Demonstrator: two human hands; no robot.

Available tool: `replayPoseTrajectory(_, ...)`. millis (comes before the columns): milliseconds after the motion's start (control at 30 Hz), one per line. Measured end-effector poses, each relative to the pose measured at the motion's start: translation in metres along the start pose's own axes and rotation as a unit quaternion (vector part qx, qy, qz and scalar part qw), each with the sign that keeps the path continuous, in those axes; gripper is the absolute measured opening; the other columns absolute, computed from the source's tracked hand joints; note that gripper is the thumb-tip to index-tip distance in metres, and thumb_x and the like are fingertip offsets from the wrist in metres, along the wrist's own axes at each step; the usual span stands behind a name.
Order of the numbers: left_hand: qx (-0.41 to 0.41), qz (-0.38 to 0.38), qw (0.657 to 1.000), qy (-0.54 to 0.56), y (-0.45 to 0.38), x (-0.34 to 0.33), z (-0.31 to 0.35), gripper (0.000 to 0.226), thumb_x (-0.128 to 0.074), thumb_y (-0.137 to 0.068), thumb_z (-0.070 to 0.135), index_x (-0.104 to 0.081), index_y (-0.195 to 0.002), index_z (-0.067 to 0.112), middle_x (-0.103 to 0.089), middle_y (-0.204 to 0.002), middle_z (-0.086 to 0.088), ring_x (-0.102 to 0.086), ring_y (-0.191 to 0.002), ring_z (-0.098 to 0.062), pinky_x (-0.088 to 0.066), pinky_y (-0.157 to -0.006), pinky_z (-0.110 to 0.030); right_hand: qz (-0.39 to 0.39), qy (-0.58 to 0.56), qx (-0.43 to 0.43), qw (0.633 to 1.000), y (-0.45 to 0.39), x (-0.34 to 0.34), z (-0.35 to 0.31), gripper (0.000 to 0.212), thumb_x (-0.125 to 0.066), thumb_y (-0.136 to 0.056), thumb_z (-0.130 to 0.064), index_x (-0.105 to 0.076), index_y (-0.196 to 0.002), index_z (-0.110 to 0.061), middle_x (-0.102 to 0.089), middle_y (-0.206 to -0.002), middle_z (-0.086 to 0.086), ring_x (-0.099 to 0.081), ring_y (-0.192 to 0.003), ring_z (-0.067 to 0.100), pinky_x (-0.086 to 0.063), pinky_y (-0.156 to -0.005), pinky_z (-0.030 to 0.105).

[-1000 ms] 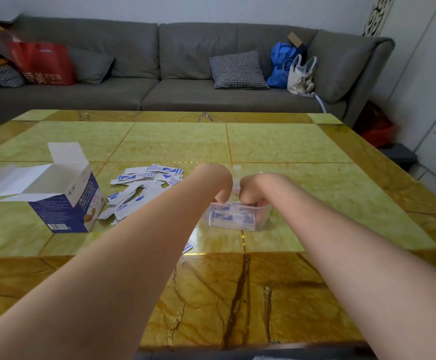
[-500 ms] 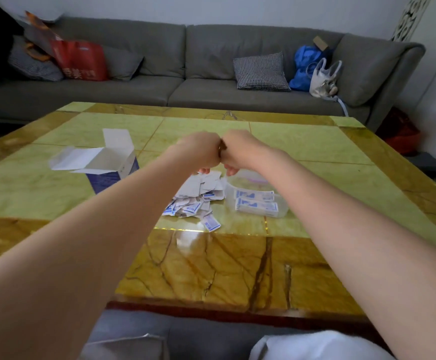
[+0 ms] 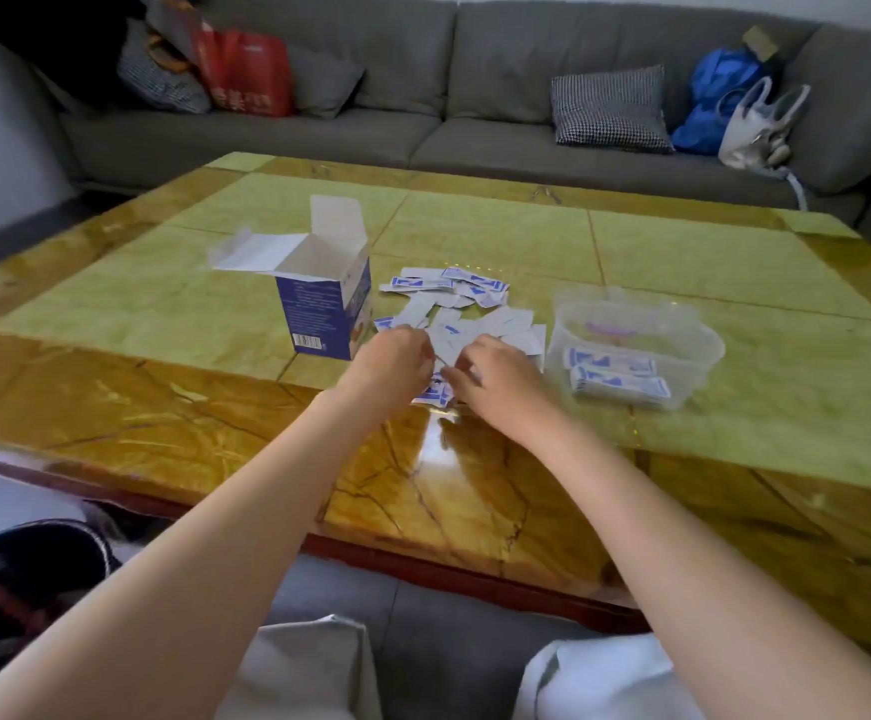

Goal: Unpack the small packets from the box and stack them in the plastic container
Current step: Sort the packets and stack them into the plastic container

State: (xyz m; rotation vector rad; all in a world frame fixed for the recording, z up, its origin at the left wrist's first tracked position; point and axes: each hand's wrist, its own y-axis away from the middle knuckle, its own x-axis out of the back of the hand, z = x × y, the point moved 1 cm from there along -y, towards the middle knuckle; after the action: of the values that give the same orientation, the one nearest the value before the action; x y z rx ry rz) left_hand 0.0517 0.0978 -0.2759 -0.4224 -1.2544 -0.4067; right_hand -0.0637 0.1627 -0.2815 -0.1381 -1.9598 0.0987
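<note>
A pile of small white-and-blue packets [image 3: 467, 309] lies loose on the table between the open blue-and-white box [image 3: 325, 309] and the clear plastic container [image 3: 703, 350]. The box stands upright with its flaps open. Several packets [image 3: 618, 379] lie stacked in the near half of the container. My left hand [image 3: 394, 363] and my right hand [image 3: 501, 379] meet at the near edge of the pile. Their fingers are curled and pinch a few packets [image 3: 434, 394] between them. The fingertips are blurred and partly hidden.
The table [image 3: 163, 407] is glossy yellow-green stone with a brown border, its near edge close to my lap. A grey sofa [image 3: 423, 111] with cushions and bags runs behind the far edge.
Both hands left the container and moved left and nearer, down onto the loose pile. The view pulled back and tilted down, so the table edge and my lap show.
</note>
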Motion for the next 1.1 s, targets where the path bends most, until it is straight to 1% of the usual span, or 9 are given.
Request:
replayPoseTrajectory(200, 0.018, 0.074, 0.992, 0.104, 0.017, -0.005, 0.003, 0.021, -0.061, -0.085, 0.022, -0.060, -0.103, 0.012, -0.048, -0.108, 0.002, -0.051, -0.097, -0.015, -0.040, -0.079, -0.022, 0.049, -0.003, -0.039, 0.998, 0.000, -0.006, 0.003, 0.044, -0.067, -0.083, -0.029, -0.046, -0.116, -0.008, -0.043, -0.119, 0.008, -0.048, -0.107, 0.026, -0.037, -0.084, 0.029)
replayPoseTrajectory(367, 0.037, 0.063, 0.991, 0.116, 0.010, -0.002, 0.002, 0.037, -0.066, -0.079, 0.016, -0.049, -0.111, 0.016, -0.066, -0.104, -0.004, -0.057, -0.101, -0.026, -0.048, -0.089, -0.043, 0.047, -0.031, -0.037, 0.998, -0.002, 0.010, 0.004, 0.016, -0.064, -0.086, -0.022, -0.064, -0.097, -0.011, -0.064, -0.099, 0.004, -0.057, -0.086, 0.017, -0.039, -0.070, 0.023)
replayPoseTrajectory(533, 0.055, 0.079, 0.987, 0.132, 0.008, 0.005, -0.002, 0.047, -0.066, -0.082, 0.017, -0.044, -0.123, 0.017, -0.057, -0.119, -0.006, -0.049, -0.113, -0.026, -0.043, -0.097, -0.043, 0.121, -0.150, -0.106, 0.976, 0.002, 0.036, 0.011, 0.010, -0.065, -0.085, -0.010, -0.070, -0.092, -0.007, -0.066, -0.085, 0.003, -0.056, -0.073, 0.012, -0.042, -0.065, 0.017)
replayPoseTrajectory(600, 0.082, 0.056, 0.961, 0.258, 0.012, 0.011, 0.001, 0.042, -0.059, -0.087, 0.018, -0.045, -0.127, 0.016, -0.057, -0.120, -0.004, -0.054, -0.110, -0.022, -0.046, -0.096, -0.040, 0.113, -0.240, -0.139, 0.954, 0.006, 0.041, 0.014, 0.015, -0.065, -0.085, -0.009, -0.068, -0.099, -0.008, -0.066, -0.089, 0.004, -0.059, -0.078, 0.014, -0.045, -0.065, 0.020)
replayPoseTrajectory(700, 0.135, -0.028, 0.865, 0.483, 0.022, 0.016, 0.012, 0.033, -0.058, -0.089, 0.011, -0.052, -0.121, 0.011, -0.064, -0.111, -0.010, -0.063, -0.093, -0.020, -0.055, -0.084, -0.031, 0.068, -0.262, -0.137, 0.953, 0.009, 0.040, 0.015, 0.016, -0.058, -0.089, -0.008, -0.064, -0.103, -0.013, -0.070, -0.093, 0.006, -0.063, -0.079, 0.015, -0.043, -0.055, 0.020)
replayPoseTrajectory(733, 0.137, -0.041, 0.854, 0.501, 0.024, 0.016, 0.014, 0.027, -0.059, -0.088, 0.008, -0.055, -0.115, 0.010, -0.066, -0.107, -0.012, -0.065, -0.088, -0.019, -0.056, -0.080, -0.028, 0.053, -0.259, -0.129, 0.956, 0.010, 0.039, 0.015, 0.015, -0.056, -0.090, -0.008, -0.062, -0.102, -0.015, -0.071, -0.094, 0.007, -0.064, -0.081, 0.016, -0.044, -0.056, 0.021)
replayPoseTrajectory(867, 0.135, -0.042, 0.856, 0.498, 0.029, 0.015, 0.019, 0.020, -0.063, -0.085, 0.006, -0.060, -0.105, 0.010, -0.068, -0.104, -0.012, -0.067, -0.085, -0.020, -0.057, -0.073, -0.023, 0.019, -0.244, -0.102, 0.964, 0.011, 0.036, 0.010, 0.020, -0.058, -0.090, -0.011, -0.061, -0.109, -0.014, -0.073, -0.092, 0.008, -0.066, -0.092, 0.018, -0.050, -0.075, 0.029)
replayPoseTrajectory(967, 0.129, -0.041, 0.872, 0.471, 0.029, 0.013, 0.021, 0.021, -0.066, -0.083, 0.009, -0.062, -0.104, 0.009, -0.069, -0.102, -0.012, -0.068, -0.089, -0.022, -0.058, -0.075, -0.026, 0.011, -0.239, -0.088, 0.967, 0.014, 0.034, 0.007, 0.015, -0.068, -0.083, -0.023, -0.063, -0.095, -0.016, -0.070, -0.082, -0.001, -0.066, -0.078, 0.012, -0.049, -0.067, 0.023)
replayPoseTrajectory(1100, 0.117, -0.063, 0.877, 0.462, 0.029, 0.014, 0.019, 0.018, -0.062, -0.086, 0.010, -0.063, -0.105, 0.010, -0.069, -0.099, -0.008, -0.066, -0.086, -0.017, -0.056, -0.076, -0.024, 0.064, -0.194, -0.098, 0.974, 0.014, 0.038, 0.009, 0.021, -0.071, -0.080, -0.023, -0.066, -0.074, -0.003, -0.056, -0.063, -0.002, -0.050, -0.060, 0.012, -0.037, -0.055, 0.017)
